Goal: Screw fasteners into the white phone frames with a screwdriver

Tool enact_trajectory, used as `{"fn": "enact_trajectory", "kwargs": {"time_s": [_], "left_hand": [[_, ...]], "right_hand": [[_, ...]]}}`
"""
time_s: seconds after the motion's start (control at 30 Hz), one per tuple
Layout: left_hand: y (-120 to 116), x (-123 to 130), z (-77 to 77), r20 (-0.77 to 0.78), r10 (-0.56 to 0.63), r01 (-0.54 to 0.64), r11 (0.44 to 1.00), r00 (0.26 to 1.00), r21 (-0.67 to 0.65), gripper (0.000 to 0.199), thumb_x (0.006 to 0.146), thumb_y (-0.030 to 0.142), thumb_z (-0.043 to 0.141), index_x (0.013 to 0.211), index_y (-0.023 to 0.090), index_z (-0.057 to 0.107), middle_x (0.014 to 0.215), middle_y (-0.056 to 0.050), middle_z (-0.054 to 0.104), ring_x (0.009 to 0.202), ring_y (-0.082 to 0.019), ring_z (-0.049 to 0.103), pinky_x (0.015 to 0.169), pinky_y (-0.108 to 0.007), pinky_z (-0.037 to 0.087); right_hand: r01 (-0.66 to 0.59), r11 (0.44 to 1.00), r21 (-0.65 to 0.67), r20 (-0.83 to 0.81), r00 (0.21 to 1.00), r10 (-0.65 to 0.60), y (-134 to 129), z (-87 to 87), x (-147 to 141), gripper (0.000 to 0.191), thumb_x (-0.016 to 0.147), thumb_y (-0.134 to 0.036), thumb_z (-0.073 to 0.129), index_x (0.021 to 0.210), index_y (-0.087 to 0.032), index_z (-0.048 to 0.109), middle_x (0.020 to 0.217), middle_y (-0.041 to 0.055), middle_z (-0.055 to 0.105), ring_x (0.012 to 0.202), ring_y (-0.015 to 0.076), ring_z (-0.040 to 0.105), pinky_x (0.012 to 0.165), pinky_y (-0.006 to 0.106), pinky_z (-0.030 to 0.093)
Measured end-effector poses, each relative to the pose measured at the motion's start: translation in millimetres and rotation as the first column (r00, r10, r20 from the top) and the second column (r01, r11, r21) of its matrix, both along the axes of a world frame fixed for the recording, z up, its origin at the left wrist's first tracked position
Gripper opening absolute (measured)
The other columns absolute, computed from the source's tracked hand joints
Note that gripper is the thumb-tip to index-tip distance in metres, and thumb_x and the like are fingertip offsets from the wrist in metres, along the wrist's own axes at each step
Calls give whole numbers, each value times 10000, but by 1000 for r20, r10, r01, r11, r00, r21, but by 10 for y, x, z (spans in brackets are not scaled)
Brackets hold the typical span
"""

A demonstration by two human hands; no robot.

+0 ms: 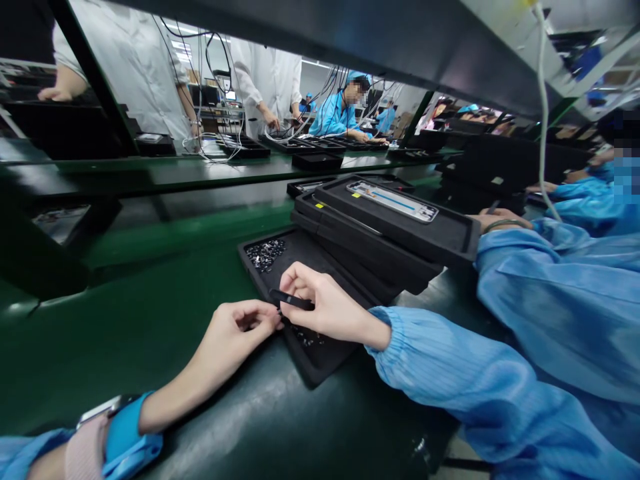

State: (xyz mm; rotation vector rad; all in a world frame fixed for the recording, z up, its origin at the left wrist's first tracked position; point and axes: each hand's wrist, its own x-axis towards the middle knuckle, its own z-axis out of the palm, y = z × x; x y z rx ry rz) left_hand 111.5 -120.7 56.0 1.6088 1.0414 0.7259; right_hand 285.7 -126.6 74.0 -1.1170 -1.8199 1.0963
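Leaning over the dark green counter (100, 347), I have the shallow black rectangular tray (320, 277) right under my hands, which puts its scattered small dark parts (266, 253) within reach. Above the tray, my right hand (330, 310) pinches slim black tweezers (290, 299); my curled left hand (245, 330) meets their tip, though whether it grips anything I cannot tell.

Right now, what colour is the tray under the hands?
Black tray, clearest in the head view.
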Motion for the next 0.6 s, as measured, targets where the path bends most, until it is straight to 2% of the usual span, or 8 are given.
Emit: {"fn": "enact_trajectory", "kwargs": {"time_s": [0.23, 0.4, 0.6], "left_hand": [[-13, 10, 5, -6, 2, -2, 999, 1000, 42, 236, 743, 339, 562, 677, 131, 651, 652, -30, 640, 654, -156, 573, 610, -218, 435], [-27, 9, -2, -66, -15, 22, 993, 998, 113, 211, 761, 299, 531, 670, 140, 635, 642, -15, 630, 644, -149, 564, 612, -213, 429], [-36, -12, 6, -111, -47, 62, 989, 993, 133, 207, 762, 277, 506, 666, 139, 627, 659, -14, 625, 658, -150, 551, 618, -212, 412]], "right_hand": [[-22, 1000, -15, 30, 999, 22, 7, -13, 13, 175, 727, -114, 543, 850, -173, 435, 731, -34, 502, 623, 69, 523, 544, 178, 401], [-44, 999, -9, 54, 998, 45, 6, -29, 20, 160, 736, -124, 538, 851, -176, 439, 704, -36, 504, 612, 74, 522, 531, 179, 395], [-79, 997, -23, 55, 995, 80, -10, 13, 14, 137, 761, -151, 542, 886, -158, 486, 744, 0, 576, 684, 104, 571, 614, 213, 452]]}}
